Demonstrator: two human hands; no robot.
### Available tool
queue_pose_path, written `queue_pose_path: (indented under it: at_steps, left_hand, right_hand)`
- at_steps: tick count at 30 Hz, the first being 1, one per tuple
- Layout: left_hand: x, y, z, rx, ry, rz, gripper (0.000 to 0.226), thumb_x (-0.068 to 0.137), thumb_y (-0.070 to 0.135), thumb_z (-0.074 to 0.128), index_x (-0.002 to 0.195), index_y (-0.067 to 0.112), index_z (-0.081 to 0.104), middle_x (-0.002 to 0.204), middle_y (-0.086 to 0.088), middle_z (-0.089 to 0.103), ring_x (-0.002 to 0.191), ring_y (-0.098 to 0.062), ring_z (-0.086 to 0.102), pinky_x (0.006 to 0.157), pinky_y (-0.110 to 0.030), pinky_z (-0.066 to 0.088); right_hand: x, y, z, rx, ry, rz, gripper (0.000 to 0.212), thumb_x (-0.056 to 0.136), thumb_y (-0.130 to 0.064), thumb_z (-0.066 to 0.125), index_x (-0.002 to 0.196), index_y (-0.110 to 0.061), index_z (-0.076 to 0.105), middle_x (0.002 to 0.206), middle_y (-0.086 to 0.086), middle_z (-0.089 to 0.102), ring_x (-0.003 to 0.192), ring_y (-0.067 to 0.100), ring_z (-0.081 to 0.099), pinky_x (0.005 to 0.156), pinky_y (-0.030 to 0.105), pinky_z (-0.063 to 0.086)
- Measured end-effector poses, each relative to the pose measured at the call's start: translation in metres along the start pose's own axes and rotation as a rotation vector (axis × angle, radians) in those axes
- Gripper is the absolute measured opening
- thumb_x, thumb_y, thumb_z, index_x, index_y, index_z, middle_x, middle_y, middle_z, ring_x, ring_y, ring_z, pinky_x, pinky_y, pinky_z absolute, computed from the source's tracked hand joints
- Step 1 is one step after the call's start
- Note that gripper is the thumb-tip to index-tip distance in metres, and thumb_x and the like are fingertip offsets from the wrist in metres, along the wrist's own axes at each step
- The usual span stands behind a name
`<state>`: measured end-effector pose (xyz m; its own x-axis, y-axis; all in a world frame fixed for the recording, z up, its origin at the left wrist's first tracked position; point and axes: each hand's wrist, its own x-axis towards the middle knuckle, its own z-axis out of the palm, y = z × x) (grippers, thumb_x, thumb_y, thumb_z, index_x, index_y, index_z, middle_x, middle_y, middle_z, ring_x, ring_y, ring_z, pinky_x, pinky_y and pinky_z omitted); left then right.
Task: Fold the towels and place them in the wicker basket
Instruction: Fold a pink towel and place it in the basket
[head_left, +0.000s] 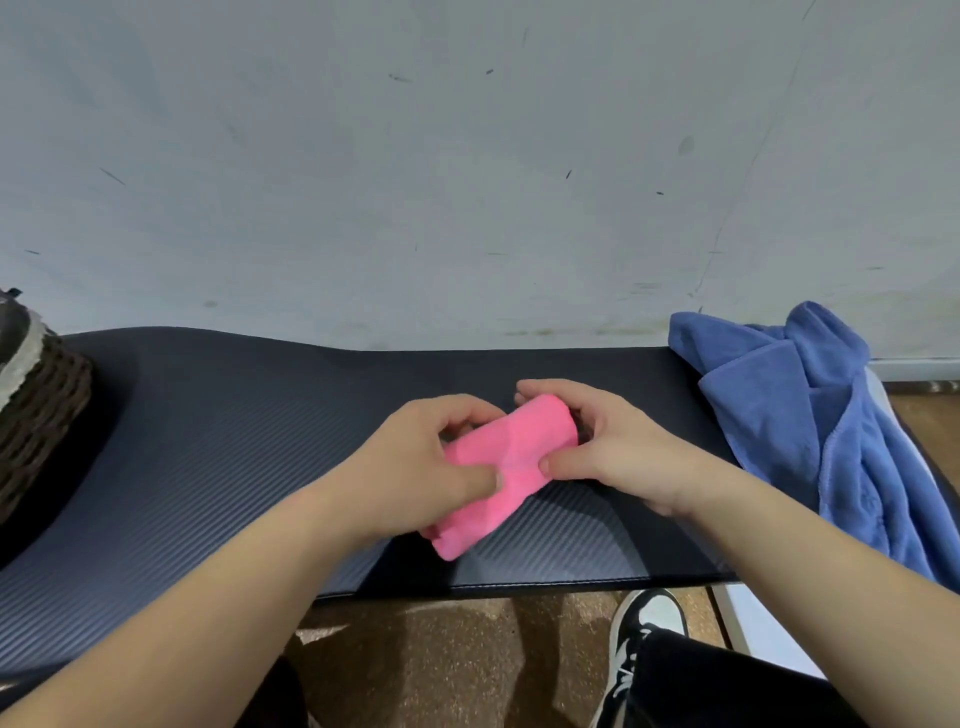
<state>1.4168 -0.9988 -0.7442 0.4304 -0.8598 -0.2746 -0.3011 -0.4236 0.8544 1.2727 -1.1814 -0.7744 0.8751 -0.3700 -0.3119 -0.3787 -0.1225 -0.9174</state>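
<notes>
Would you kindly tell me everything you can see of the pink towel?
The pink towel is bright, soft-looking cloth, folded into a compact, thick bundle with rounded ends. It lies slanted over the dark ribbed mat, near end toward the left. The left hand and the right hand pinch it from either side, thumbs on top.

Readable text: none — no words, numbers or signs anywhere in view.
Pink towel (519, 441): no label legible.
Blue towel (769, 400): no tag legible.
Shoe (649, 621): no brand mark legible.

Both hands (498, 457) grip a folded pink towel (506, 467).
</notes>
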Motion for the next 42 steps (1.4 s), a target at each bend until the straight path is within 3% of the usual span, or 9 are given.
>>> queue_pose_path:
  at_steps: [8,12,17,20,23,30,35,38,42]
  left_hand:
    - [-0.026,-0.021,-0.038,-0.042,0.14,-0.005,0.045,0.073,0.038,0.091,0.114,0.034,0.072,0.105,0.017,0.074,0.095,-0.004,0.072,0.086,-0.033,0.062]
    - [-0.042,-0.041,-0.061,-0.066,0.091,-0.1,0.052,0.067,0.048,0.092,0.112,0.034,0.07,0.104,0.01,0.076,0.093,-0.008,0.072,0.084,-0.033,0.061]
    - [-0.066,-0.06,-0.091,-0.333,0.198,-0.132,0.057,0.065,0.026,0.09,0.118,0.026,0.068,0.11,-0.002,0.075,0.104,-0.021,0.072,0.092,-0.04,0.06]
    - [-0.083,-0.058,-0.107,-0.255,0.335,-0.046,0.062,0.078,0.012,0.083,0.131,0.034,0.06,0.111,0.001,0.072,0.101,-0.018,0.072,0.087,-0.032,0.06]
    - [-0.101,-0.058,-0.13,-0.19,0.408,0.028,0.06,0.084,0.006,0.079,0.131,0.036,0.059,0.111,0.004,0.071,0.099,-0.014,0.072,0.086,-0.03,0.06]
    - [-0.163,-0.072,-0.192,-0.203,0.497,0.026,0.054,0.082,0.017,0.085,0.125,0.039,0.059,0.113,0.004,0.071,0.1,-0.017,0.074,0.084,-0.035,0.062]
    - [-0.189,-0.081,-0.25,-0.061,0.616,0.029,0.046,0.089,0.019,0.078,0.124,0.043,0.061,0.115,0.005,0.07,0.095,-0.016,0.073,0.078,-0.029,0.061]
    - [-0.201,-0.093,-0.295,-0.036,0.729,-0.057,0.043,0.09,0.018,0.077,0.121,0.042,0.061,0.113,0.002,0.069,0.088,-0.026,0.074,0.068,-0.037,0.064]
    - [-0.205,-0.126,-0.351,0.01,0.877,-0.168,0.043,0.088,0.02,0.079,0.12,0.041,0.061,0.111,0.003,0.067,0.093,-0.023,0.071,0.085,-0.044,0.062]
  right_hand:
    - [0.003,-0.027,0.026,0.115,-0.075,-0.058,0.036,0.08,-0.032,0.078,0.109,-0.011,0.073,0.102,0.005,0.078,0.093,0.017,0.073,0.079,0.031,0.057]
    - [0.014,-0.047,0.049,0.189,-0.007,-0.09,0.038,0.081,-0.036,0.078,0.11,-0.012,0.074,0.105,0.008,0.078,0.1,0.026,0.075,0.091,0.045,0.059]
    - [0.025,-0.072,0.089,0.224,0.066,-0.133,0.029,0.092,-0.032,0.073,0.113,-0.013,0.07,0.1,0.015,0.076,0.08,0.042,0.073,0.072,0.063,0.06]
    - [0.03,-0.087,0.116,0.124,0.065,-0.19,0.034,0.095,-0.031,0.071,0.127,-0.03,0.062,0.11,0.004,0.071,0.072,0.026,0.075,0.065,0.048,0.063]
    - [0.031,-0.098,0.137,0.009,0.061,-0.289,0.033,0.096,-0.03,0.07,0.125,-0.043,0.061,0.116,-0.011,0.069,0.092,0.016,0.074,0.076,0.033,0.063]
    - [0.02,-0.133,0.19,0.086,-0.038,-0.281,0.041,0.097,-0.009,0.067,0.124,-0.04,0.064,0.118,0.001,0.066,0.082,0.034,0.074,0.08,0.048,0.063]
    - [0.048,-0.182,0.255,-0.018,0.033,-0.326,0.041,0.101,-0.015,0.061,0.129,-0.045,0.058,0.121,-0.006,0.065,0.075,0.028,0.073,0.07,0.031,0.063]
    - [0.076,-0.213,0.292,-0.081,0.003,-0.336,0.05,0.102,-0.022,0.059,0.145,-0.044,0.046,0.129,-0.012,0.06,0.092,0.018,0.071,0.088,0.036,0.061]
    - [0.103,-0.245,0.325,-0.093,-0.04,-0.278,0.049,0.1,-0.024,0.058,0.146,-0.035,0.046,0.114,-0.017,0.058,0.089,0.007,0.065,0.098,0.033,0.053]
